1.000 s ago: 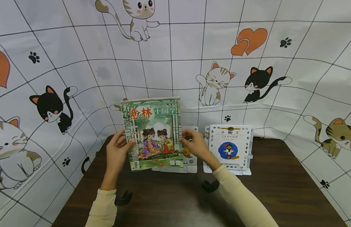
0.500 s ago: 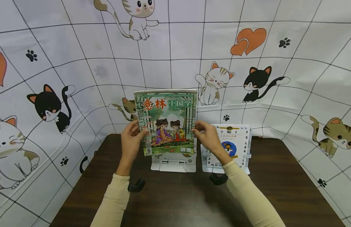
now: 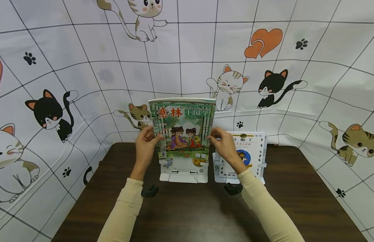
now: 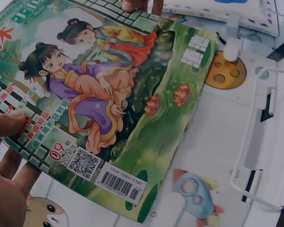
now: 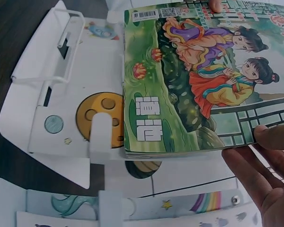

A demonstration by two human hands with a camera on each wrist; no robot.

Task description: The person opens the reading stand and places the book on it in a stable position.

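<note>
A green magazine (image 3: 184, 126) with two illustrated children on its cover is held upright by both hands. My left hand (image 3: 145, 143) pinches its left edge, thumb on the cover and fingers behind. At the opposite edge my right hand (image 3: 224, 144) pinches it the same way. Below and behind its lower part stands a white book stand (image 3: 184, 178) decorated with a rocket and an orange moon. In the right wrist view, the magazine (image 5: 180, 85) lies over the stand's back panel, its bottom edge away from the wire holder (image 5: 71, 52). Whether it touches the panel I cannot tell.
To the right, a second white stand (image 3: 263, 165) bears a white picture book (image 3: 256, 148), partly hidden by my right forearm. Both stands are on a dark wooden table (image 3: 187, 215). A cat-patterned sheet (image 3: 193, 43) hangs around the table's back and sides.
Both hands have carried the magazine rightward and raised its lower edge, from the left of the stand to in front of its back panel. The stand's wire holder has come into sight.
</note>
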